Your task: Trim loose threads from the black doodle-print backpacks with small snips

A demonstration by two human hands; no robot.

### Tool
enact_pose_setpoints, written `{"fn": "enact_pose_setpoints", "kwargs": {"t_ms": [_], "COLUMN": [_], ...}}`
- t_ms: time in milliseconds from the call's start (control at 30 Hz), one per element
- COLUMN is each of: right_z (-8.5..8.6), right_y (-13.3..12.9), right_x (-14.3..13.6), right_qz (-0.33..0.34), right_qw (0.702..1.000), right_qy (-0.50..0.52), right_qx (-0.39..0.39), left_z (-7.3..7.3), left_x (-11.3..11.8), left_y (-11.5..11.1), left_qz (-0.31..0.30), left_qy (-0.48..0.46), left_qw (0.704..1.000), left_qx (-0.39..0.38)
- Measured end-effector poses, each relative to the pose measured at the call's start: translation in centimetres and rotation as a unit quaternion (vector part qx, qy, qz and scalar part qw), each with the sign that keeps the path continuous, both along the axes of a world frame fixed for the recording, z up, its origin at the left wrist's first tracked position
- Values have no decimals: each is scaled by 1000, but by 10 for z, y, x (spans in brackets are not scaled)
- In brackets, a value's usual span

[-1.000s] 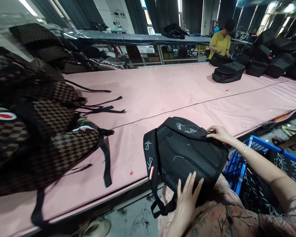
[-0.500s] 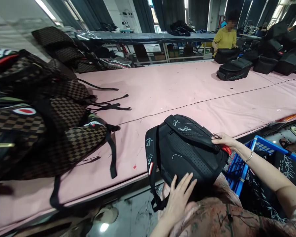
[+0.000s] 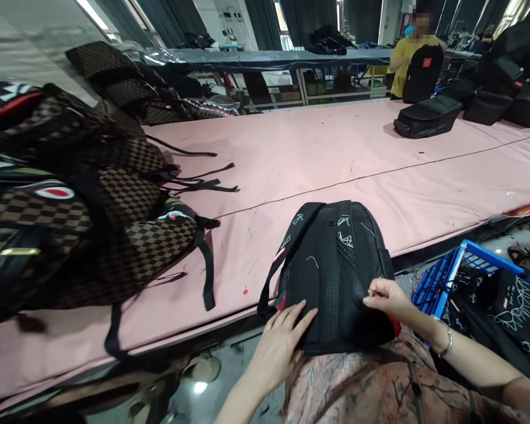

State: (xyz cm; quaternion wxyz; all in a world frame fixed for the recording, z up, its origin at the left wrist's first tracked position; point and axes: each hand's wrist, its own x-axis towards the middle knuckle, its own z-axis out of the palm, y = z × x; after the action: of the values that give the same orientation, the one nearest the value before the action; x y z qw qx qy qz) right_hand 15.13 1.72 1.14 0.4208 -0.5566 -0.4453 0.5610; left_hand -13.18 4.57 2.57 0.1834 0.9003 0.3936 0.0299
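Note:
A black backpack lies back panel up at the table's near edge, its lower end against my clothing. White line drawings mark its shoulder straps, and a bit of red shows at each lower side. My left hand rests on the lower left of the pack with fingers stretched out, gripping nothing. Over the lower right part, my right hand is closed in a pinch beside the right shoulder strap. What sits between those fingers, if anything, is too small or hidden to make out.
Brown checkered backpacks are piled on the left, straps trailing over the pink-covered table. A blue crate with black printed bags stands at right. Across the table, a person in yellow holds a black bag near other black bags.
The backpack has turned more upright in view and lies flatter. My right hand has moved from the upper strap down toward the lower right. The person in yellow has raised a black bag.

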Motion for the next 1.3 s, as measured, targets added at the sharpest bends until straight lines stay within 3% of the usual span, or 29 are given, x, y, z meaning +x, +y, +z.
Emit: {"fn": "enact_pose_setpoints", "kwargs": {"t_ms": [100,200,267,367,433,567,667,767,900,967,1033,1167,1233,1300], "right_z": [-12,-14,-14,-14,-12,2,15,21,23,23,22,13,8,5], "right_y": [-15,-19,-19,-21,-22,-17,-4,12,26,32,36,32,19,-2], "right_x": [-16,-19,-18,-17,-15,4,27,43,45,43,43,56,67,75], "right_qz": [0,-15,-22,-20,-4,38,-2,-32,13,28,31,-26,-60,-53], "right_qw": [1000,999,999,998,997,992,975,932,865,848,855,932,964,985], "right_qy": [-21,-32,-39,-58,-73,-114,-212,-341,-476,-507,-496,-338,-241,-155], "right_qx": [3,6,17,31,26,46,70,119,156,153,146,128,98,58], "left_z": [5,0,-2,-4,-5,-9,-13,-14,-14,-15,-15,-11,-7,-2], "left_x": [28,76,105,134,143,145,146,150,156,159,160,152,142,130], "left_y": [6,20,33,50,57,62,62,60,57,55,54,49,44,37], "left_qz": [58,173,223,206,190,218,238,247,248,246,249,255,233,205], "left_qy": [-128,-312,-375,-363,-340,-341,-348,-354,-362,-367,-375,-400,-427,-437], "left_qw": [985,921,885,898,912,908,901,897,894,891,886,868,844,813], "left_qx": [-95,-157,-160,-141,-129,-109,-98,-95,-97,-101,-110,-147,-224,-325]}}
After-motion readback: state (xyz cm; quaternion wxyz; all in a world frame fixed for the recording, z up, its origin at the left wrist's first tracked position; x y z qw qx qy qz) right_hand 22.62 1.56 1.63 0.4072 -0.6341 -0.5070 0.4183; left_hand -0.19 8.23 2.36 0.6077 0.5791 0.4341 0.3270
